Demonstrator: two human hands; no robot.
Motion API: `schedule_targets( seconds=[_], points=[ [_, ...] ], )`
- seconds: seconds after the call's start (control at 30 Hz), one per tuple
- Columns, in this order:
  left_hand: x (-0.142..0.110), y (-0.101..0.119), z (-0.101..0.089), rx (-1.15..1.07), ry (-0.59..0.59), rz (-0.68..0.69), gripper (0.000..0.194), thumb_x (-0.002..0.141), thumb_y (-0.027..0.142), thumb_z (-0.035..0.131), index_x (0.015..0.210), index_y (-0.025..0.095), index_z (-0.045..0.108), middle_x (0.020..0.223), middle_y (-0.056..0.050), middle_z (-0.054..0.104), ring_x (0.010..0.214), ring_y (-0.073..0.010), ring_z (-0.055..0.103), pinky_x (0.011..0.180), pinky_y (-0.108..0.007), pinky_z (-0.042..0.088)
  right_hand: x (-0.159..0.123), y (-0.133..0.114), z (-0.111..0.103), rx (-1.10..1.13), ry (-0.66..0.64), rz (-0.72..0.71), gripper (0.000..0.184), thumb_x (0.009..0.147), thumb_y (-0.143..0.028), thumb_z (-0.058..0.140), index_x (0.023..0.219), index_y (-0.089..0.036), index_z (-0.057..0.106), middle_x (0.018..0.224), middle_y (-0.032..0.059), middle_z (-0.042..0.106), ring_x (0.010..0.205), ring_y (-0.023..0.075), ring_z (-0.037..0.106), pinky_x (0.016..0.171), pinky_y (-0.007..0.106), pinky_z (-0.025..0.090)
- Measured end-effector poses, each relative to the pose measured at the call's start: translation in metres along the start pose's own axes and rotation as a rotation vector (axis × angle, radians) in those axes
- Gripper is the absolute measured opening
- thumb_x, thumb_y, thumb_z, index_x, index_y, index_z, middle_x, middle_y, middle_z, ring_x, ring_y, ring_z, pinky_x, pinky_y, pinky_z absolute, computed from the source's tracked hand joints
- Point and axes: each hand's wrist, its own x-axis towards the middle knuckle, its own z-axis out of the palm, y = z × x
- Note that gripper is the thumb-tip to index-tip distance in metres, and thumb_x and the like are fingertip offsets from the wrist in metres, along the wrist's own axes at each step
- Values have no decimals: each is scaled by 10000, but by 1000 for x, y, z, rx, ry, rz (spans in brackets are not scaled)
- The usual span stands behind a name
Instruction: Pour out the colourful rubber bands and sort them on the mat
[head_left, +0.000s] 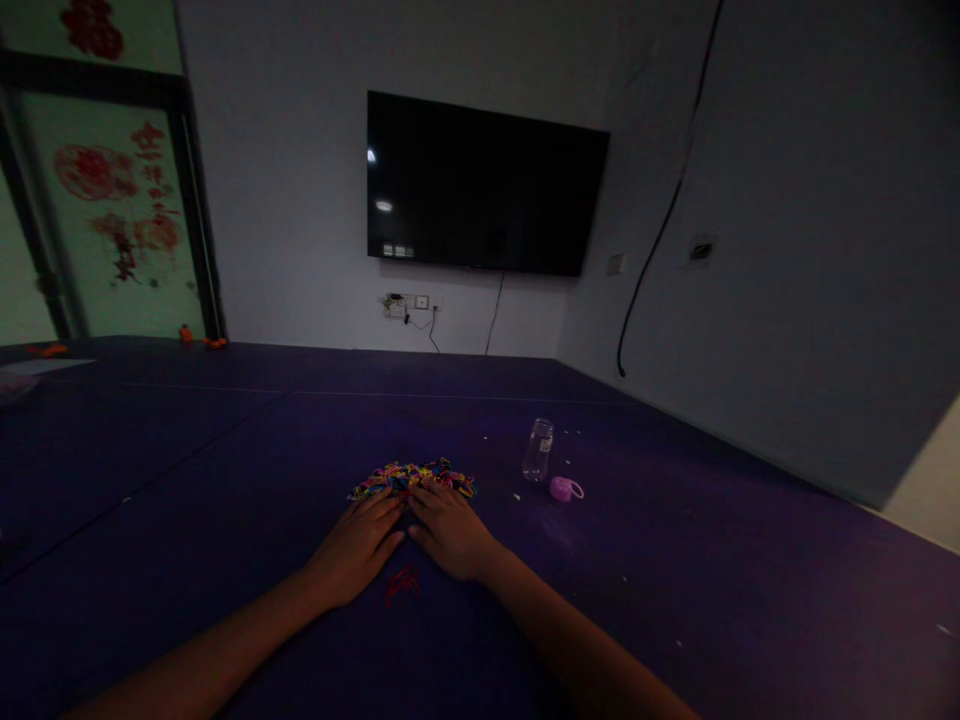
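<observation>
A heap of small multicoloured elastic bands (412, 474) lies on the dark purple surface (285, 500). My left hand (360, 540) rests palm down at the heap's near left side, fingers stretched out over its edge. From the right, my right hand (454, 530) lies flat in the same way, its fingertips on the near part of the pile. The two thumbs point toward each other with a small gap between them. A little bunch of red bands (403, 582) sits apart, just below the thumbs. Neither hand grips anything that I can see.
Right of the heap stands a clear bottle (538, 452), with a pink ringed cap (564, 489) beside it. Small white scraps are scattered nearby. A black television (487, 190) hangs on the wall, and a dark cable (667, 215) runs down at the right.
</observation>
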Motion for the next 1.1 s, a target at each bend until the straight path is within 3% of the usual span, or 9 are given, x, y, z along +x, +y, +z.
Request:
schedule_targets(
  seconds=[0.23,0.57,1.1],
  points=[
    [-1,1,-1,42,62,-25,379,906,396,433,1197,206,587,1271,-92,573,1211,-262,475,1022,-468,361,-2,-2,-2,19,24,38,414,941,-344,374,1297,-171,497,1363,103,478,1322,265,316,1070,455,272],
    [-1,-3,0,4,-39,-20,450,925,438,393,1311,227,488,1364,-84,496,1311,-285,354,1043,-507,314,-3,-3,-5,27,57,-1,372,930,-315,410,1258,-184,528,1358,96,478,1294,255,360,1076,438,263],
    [-1,0,-4,-55,-45,50,390,940,313,398,1302,207,497,1339,-74,525,1302,-253,375,1049,-473,335,-3,-3,-4,86,48,-8,388,934,-298,398,1280,-166,515,1335,99,512,1276,236,390,1054,410,301]
  ],
)
